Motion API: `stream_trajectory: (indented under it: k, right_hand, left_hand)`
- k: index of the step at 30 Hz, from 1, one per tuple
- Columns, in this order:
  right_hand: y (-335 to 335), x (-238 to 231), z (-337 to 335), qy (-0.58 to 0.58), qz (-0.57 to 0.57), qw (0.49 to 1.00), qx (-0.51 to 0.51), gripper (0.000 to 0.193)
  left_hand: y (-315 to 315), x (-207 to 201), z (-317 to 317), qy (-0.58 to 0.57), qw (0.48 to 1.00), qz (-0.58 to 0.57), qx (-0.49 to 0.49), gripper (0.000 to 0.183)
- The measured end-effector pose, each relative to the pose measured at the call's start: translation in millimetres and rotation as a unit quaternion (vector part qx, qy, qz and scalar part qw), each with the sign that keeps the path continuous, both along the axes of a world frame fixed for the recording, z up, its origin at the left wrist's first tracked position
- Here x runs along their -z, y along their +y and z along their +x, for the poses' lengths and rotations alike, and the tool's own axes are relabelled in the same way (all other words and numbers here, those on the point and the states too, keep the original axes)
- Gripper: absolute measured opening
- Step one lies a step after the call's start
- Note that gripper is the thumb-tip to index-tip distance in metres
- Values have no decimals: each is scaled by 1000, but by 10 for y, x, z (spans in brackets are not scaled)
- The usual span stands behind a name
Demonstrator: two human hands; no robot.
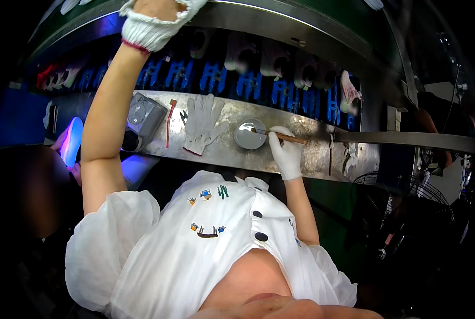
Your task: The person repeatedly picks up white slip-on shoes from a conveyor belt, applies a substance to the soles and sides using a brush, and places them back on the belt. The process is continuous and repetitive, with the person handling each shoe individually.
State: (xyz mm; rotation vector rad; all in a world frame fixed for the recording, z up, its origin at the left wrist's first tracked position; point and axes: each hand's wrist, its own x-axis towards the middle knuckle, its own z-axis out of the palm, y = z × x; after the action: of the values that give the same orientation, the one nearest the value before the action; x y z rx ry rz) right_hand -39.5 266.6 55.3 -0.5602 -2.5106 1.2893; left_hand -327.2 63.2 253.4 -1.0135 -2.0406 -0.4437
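My right hand (285,151), in a thin white glove, holds a wooden-handled brush (282,136) whose tip dips into a small round metal bowl (249,134) on the steel ledge (317,154). My left hand (155,18), in a white knit glove with a red cuff edge, reaches far up to the top of the picture toward the conveyor; whether it holds anything is hidden by the frame edge.
A spare white knit glove (203,123) lies on the ledge beside a grey device (142,118) and a red tool (170,122). Blue shoe holders (214,78) with pale shoes run along the conveyor behind. Another person's hands hold a glowing sole (71,141) at left. A fan (407,196) stands right.
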Motion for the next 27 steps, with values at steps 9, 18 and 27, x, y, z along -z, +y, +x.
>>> stream_trajectory:
  k: [9, 18, 27]
  right_hand:
    - [-111, 206, -49, -71, 73, 995, -15, 20]
    - [-126, 12, 57, 88, 183, 979, -13, 13]
    - [-197, -22, 162, 96, 199, 974, -48, 11]
  left_hand:
    - [-426, 239, 237, -341, 811, 447, 160, 55]
    - [-394, -9, -245, -482, 689, 494, 223, 54]
    - [-111, -58, -231, -521, 131, 652, 535, 52]
